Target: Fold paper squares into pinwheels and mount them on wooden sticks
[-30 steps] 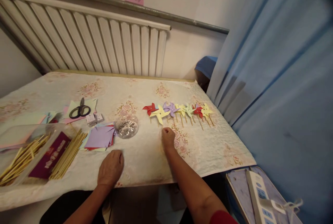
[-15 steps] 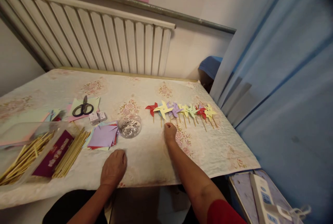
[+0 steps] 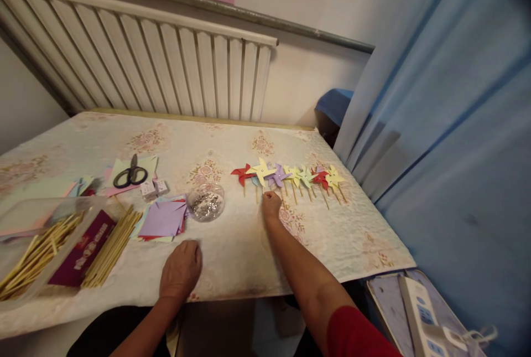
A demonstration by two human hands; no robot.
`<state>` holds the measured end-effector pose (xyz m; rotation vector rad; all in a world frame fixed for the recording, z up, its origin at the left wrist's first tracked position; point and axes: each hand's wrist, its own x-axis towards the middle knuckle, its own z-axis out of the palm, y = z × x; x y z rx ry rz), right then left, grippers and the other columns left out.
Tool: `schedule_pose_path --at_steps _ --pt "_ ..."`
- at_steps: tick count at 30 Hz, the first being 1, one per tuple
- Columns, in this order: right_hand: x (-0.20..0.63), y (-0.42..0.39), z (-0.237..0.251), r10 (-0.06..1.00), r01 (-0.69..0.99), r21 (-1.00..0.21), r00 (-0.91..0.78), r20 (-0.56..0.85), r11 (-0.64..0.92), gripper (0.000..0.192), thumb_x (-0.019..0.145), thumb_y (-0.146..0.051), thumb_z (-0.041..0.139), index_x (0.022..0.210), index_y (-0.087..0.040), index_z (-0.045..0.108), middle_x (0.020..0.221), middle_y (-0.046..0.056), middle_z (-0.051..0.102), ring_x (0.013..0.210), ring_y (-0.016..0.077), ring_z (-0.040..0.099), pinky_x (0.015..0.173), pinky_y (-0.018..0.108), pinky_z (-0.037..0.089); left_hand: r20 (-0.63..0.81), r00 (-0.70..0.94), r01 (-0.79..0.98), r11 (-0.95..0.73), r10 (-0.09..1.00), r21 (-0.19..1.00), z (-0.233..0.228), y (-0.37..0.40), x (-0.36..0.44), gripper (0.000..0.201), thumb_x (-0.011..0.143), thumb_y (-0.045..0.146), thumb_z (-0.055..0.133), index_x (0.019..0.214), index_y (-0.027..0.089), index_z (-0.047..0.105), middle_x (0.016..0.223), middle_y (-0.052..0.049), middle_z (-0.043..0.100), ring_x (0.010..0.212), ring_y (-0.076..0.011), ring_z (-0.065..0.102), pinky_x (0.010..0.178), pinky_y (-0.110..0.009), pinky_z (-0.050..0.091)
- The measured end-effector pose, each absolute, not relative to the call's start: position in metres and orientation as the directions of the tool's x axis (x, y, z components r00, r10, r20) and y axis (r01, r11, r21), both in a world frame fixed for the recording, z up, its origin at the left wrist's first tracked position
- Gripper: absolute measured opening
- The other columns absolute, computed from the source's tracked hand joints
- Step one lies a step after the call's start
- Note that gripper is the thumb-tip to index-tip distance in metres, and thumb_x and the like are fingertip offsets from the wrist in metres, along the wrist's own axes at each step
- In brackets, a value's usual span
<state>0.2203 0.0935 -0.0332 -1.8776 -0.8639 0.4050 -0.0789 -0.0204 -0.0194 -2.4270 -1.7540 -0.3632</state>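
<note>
My right hand (image 3: 272, 205) is closed on the stick of a pale yellow paper pinwheel (image 3: 261, 170), whose head lies among the row of other pinwheels. To its left is a red pinwheel (image 3: 241, 174); a light blue one peeks out from beneath it. On the right, a purple pinwheel (image 3: 279, 175), a green one (image 3: 307, 176) and several more lie overlapped, sticks pointing towards me. Near the front edge, my left hand (image 3: 181, 268) rests curled on the tablecloth with nothing seen in it. Its fingertips are hidden under the palm.
A clear round dish of small metal parts (image 3: 206, 202) stands mid-table. Left of it are purple-topped paper squares (image 3: 162, 218), two small white boxes (image 3: 153, 187), black-handled scissors (image 3: 130, 175) and a plastic tub of sticks (image 3: 45, 279). A power strip (image 3: 421, 312) lies at lower right.
My right hand has shifted slightly away from me, and the yellow pinwheel has moved up a little with it. My left hand stays in place.
</note>
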Motion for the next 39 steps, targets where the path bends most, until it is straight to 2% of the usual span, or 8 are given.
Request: schedule_pose_path --at_steps 11,17,39 --pt "0.228 0.11 -0.034 0.664 0.399 -0.839 0.746 0.061 -0.371 0.021 0.07 -0.016 0.052 0.07 -0.017 0.073 0.071 0.005 0.072 0.069 0.0177 0.063 0.064 0.023 0.042 0.246 0.284 0.952 -0.304 0.927 0.045 -0.02 -0.021 -0.079 0.025 0.097 0.023 0.037 0.08 0.02 0.055 0.081 -0.006 0.06 0.081 -0.0209 0.056 0.077 -0.035 0.038" --pt "0.229 0.111 -0.035 0.663 0.422 -0.814 0.746 0.061 -0.4 0.02 0.071 -0.015 0.052 0.067 -0.017 0.072 0.069 0.007 0.072 0.068 0.0184 0.063 0.063 0.024 0.042 0.285 0.286 0.947 -0.314 0.915 0.06 -0.021 -0.021 -0.08 0.025 0.096 0.022 0.038 0.079 0.02 0.056 0.079 -0.007 0.059 0.08 -0.0219 0.056 0.075 -0.036 0.038" --pt "0.224 0.112 -0.036 0.64 0.454 -0.799 0.76 0.116 -0.395 0.018 0.073 -0.012 0.053 0.067 -0.018 0.069 0.069 0.008 0.071 0.07 0.0207 0.066 0.064 0.027 0.045 0.24 0.283 0.952 -0.302 0.929 0.048 -0.018 -0.021 -0.078 0.025 0.096 0.023 0.036 0.08 0.02 0.055 0.082 -0.007 0.06 0.082 -0.0216 0.057 0.075 -0.036 0.038"
